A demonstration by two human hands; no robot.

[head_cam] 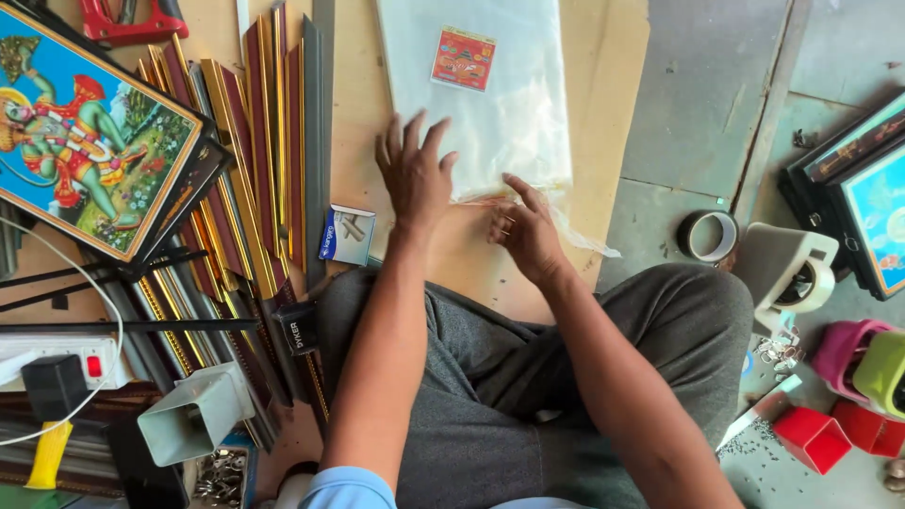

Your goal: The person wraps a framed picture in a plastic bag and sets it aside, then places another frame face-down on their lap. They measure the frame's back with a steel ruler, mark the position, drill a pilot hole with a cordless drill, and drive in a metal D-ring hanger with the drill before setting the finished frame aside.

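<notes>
A flat item wrapped in a clear plastic bag lies on a wooden board, with a small red and orange card inside it near the top. My left hand rests flat, fingers spread, on the bag's lower left corner. My right hand pinches the bag's loose lower edge with fingertips, next to the bunched plastic trailing to the right. My legs in grey trousers fill the lower middle.
Gold and maroon frame mouldings lie left of the board, beside a framed colourful picture. A small blue box, tape roll, tape dispenser, power strip, red containers and more framed pictures surround me.
</notes>
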